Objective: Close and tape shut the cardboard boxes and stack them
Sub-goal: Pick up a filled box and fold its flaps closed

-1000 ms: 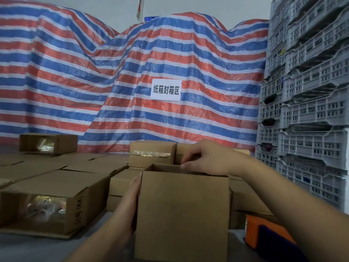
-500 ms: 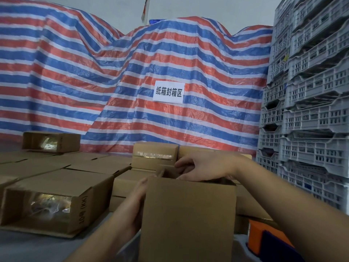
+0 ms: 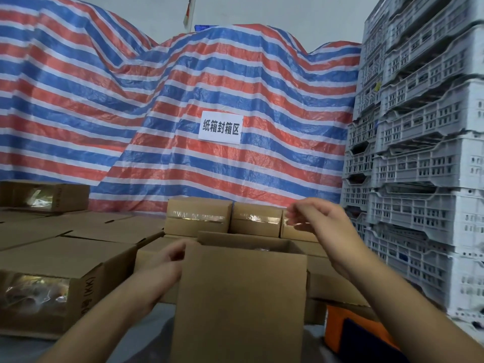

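Centrally, white sign [image 3: 220, 128] on tarp [image 3: 131, 113] reads 纸箱封箱区.

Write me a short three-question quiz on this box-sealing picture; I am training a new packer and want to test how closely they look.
1. True or false: the top of the tall brown cardboard box in front of the person is already taped shut.
2. Which hand touches that box? A) left hand B) right hand C) both
3. Fill in: the row of small brown cardboard boxes behind it each bear a strip of clear ____ across the side that faces the camera.

Key
1. False: its top is open, with a flap standing up at the back.
2. A: the left hand is at the box's left side; the right hand is raised above and behind it, holding nothing visible.
3. tape
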### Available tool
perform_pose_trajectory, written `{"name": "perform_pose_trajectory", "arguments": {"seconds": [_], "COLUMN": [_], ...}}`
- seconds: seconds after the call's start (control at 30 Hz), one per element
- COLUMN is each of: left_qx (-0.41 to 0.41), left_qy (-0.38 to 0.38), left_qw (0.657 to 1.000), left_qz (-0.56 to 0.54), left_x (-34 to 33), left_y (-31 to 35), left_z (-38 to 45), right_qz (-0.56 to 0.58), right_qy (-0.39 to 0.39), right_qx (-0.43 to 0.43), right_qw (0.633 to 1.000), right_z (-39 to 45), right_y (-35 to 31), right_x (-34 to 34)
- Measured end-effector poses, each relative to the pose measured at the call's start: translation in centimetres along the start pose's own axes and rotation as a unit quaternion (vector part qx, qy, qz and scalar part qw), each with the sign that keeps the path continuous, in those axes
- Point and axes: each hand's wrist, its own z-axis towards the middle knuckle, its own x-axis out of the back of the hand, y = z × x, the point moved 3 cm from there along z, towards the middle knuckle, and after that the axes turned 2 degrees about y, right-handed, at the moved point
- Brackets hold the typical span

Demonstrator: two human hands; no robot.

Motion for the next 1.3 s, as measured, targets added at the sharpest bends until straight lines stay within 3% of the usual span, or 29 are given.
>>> {"name": "perform_pose_trajectory", "arguments": {"seconds": [0.07,0.17,0.33,0.5,0.6,0.7,0.77,0.87,1.0,1.1,1.23,1.3], "left_qx": [-0.066,-0.107,-0.059,-0.077,-0.09,-0.111,-0.114,-0.084,-0.017,-0.006,-0.06,-0.069], "left_qy": [0.015,-0.018,-0.11,-0.078,-0.052,-0.036,-0.034,-0.023,0.087,0.066,0.089,0.037], "left_qw": [0.995,0.985,0.991,0.991,0.992,0.988,0.99,0.995,0.996,0.996,0.992,0.995], "left_qz": [0.074,0.136,0.048,0.078,0.075,0.099,0.079,0.044,-0.005,-0.06,0.059,0.053], "left_x": [0.5,0.2,-0.7,-1.3,-1.4,-1.3,-1.2,-1.3,-0.9,-1.1,-1.3,-1.6], "left_y": [1.1,2.4,3.0,2.3,1.7,1.4,1.4,1.3,0.0,-0.5,0.0,0.1], "left_z": [0.4,0.7,0.6,1.1,1.4,1.3,1.1,0.9,1.0,1.0,0.9,0.6], "right_qz": [0.023,0.02,0.086,0.126,0.08,0.035,0.025,0.014,0.01,0.015,0.015,0.021], "right_qy": [0.046,0.047,0.039,0.033,-0.009,-0.034,-0.054,-0.087,-0.084,-0.075,-0.082,-0.084], "right_qx": [-0.045,-0.097,-0.156,-0.126,-0.128,-0.183,-0.161,-0.107,-0.084,-0.071,-0.085,-0.093], "right_qw": [0.998,0.994,0.983,0.984,0.989,0.982,0.985,0.99,0.993,0.995,0.993,0.992], "right_z": [-1.7,-4.2,-5.8,-6.1,-6.6,-7.1,-7.4,-7.9,-7.8,-7.5,-7.2,-7.1], "right_y": [2.2,5.3,7.7,7.7,7.3,7.4,6.8,4.8,4.4,5.0,5.8,6.1], "right_x": [1.5,1.2,-0.9,-1.2,-1.7,-2.4,-2.4,-2.7,-2.8,-2.7,-2.7,-2.8]}}
